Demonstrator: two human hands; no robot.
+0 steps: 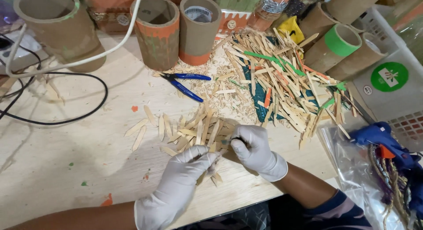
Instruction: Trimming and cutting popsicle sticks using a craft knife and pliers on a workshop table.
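Both my hands wear white gloves and rest on a light wooden table (57,159). My left hand (178,186) presses its fingertips on the near edge of a small heap of cut wooden stick pieces (194,131). My right hand (255,148) pinches something small and dark at its fingertips, against that same heap; I cannot tell what it is. Blue-handled cutters (185,82) lie just beyond the heap, untouched.
A big pile of plain, green and orange sticks (282,76) lies on a dark mat at the back right. Several cardboard tubes (156,31) stand along the back. Black and white cables (66,80) run at left. A blue glue gun (383,142) and a white basket (396,84) sit at right.
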